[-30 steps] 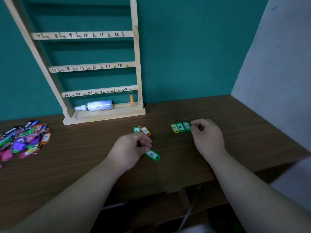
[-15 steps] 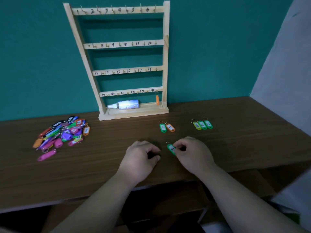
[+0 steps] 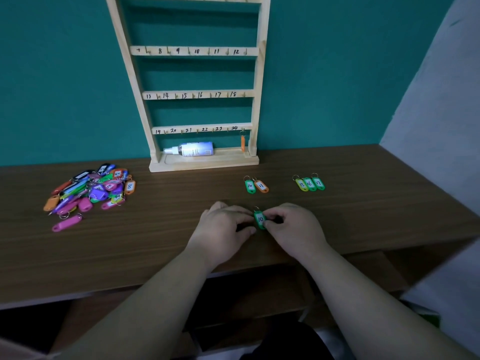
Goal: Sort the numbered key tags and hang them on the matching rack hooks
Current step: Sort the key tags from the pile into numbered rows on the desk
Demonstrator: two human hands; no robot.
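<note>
In the head view, the right hand (image 3: 291,229) pinched the green tag marked 10 (image 3: 260,219) low over the table (image 3: 155,242), label up, probably so the number could be read. The left hand (image 3: 223,232) curled against its other edge, though whether it truly gripped could not be told. Just beyond the hands lay the sorted pair 10 and 11 (image 3: 255,185), likely this tag's group, with the rack (image 3: 257,100) farther beyond and the unsorted pile (image 3: 91,190) well out past the left hand.
</note>
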